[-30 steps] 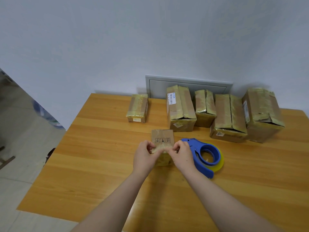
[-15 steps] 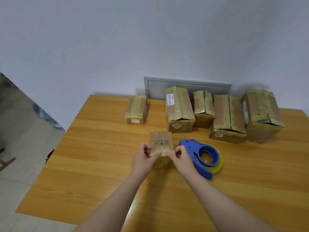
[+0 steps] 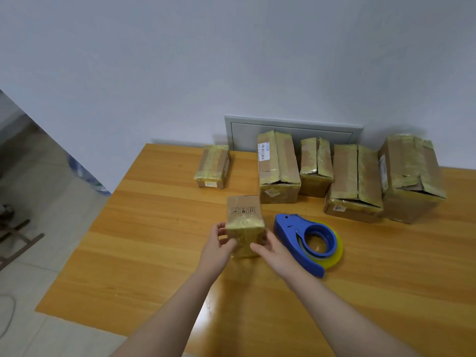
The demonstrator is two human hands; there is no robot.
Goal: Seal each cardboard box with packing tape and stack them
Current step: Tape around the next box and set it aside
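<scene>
Fingers (image 3: 221,226) of my left hand (image 3: 217,249) and right hand (image 3: 274,253) grip the small cardboard box (image 3: 243,215) just left of the tape dispenser (image 3: 288,228), likely smoothing its tape.

Left arm: bare, it reaches in from the bottom edge and slants up and to the right.
Left hand (image 3: 217,244): it grips the left side of a small box (image 3: 243,215), thumb on the near face, fingers curled round the left edge.
Right arm: bare, it comes in from the lower right and slants up and to the left.
Right hand (image 3: 274,252): it holds the right side of the same box, thumb across the near face; its fingers are mostly hidden and a little blurred.
Both hands: close together, palms turned inward, apart from each other with the box between them.
</scene>
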